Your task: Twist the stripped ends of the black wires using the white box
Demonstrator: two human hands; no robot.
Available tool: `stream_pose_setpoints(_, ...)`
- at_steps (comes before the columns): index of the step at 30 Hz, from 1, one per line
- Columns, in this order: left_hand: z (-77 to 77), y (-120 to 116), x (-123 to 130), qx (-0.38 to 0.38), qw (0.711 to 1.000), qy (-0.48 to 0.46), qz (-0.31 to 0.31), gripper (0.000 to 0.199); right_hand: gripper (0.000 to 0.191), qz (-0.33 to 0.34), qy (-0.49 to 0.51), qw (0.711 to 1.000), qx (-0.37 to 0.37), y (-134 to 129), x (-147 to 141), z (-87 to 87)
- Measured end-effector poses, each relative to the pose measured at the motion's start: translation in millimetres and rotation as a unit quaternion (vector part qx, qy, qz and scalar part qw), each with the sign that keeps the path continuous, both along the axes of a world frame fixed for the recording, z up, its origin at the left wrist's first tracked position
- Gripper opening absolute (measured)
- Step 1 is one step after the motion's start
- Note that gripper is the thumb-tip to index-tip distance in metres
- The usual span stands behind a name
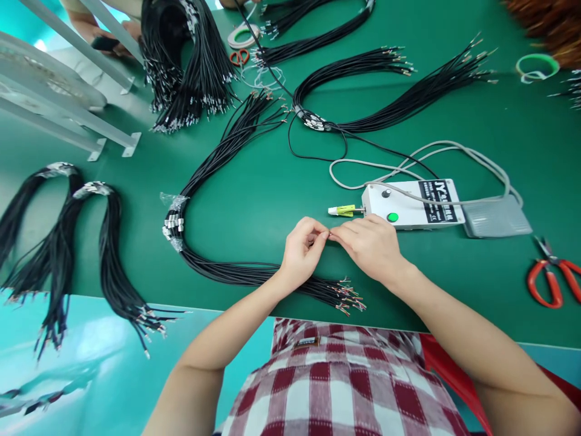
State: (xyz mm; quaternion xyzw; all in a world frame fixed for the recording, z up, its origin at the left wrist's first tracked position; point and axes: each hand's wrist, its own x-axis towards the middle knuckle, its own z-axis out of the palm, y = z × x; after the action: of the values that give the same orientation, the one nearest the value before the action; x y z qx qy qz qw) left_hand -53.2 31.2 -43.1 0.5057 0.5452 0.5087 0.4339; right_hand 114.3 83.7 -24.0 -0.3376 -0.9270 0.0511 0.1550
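My left hand [303,251] is closed in a pinch above a bundle of black cables [236,272]. My right hand [372,245] pinches too, and its fingertips meet those of the left. A thin wire end [330,234] shows between them, mostly hidden by the fingers. The bundle curves left to a part wrapped in clear plastic [176,221], and its stripped, coloured ends fan out below my hands. Just beyond my right hand stands a white box [413,203] with a green button. A yellow-and-white tip [342,211] sticks out from its left side.
Red-handled pliers [552,272] lie at the right. More black cable bundles [385,91] rest at the back, with others [109,242] hanging over the left edge. Grey cords [454,145] loop behind the box. Metal legs [104,127] stand at left, near another person's hand [131,33].
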Motion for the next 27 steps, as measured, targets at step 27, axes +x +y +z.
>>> stream_pose_setpoints(27, -25.6, 60.5, -8.5, -0.08, 0.993, -0.08, 0.038, 0.019, 0.027, -0.045, -0.085, 0.994, 0.052, 50.4, -3.3, -2.5)
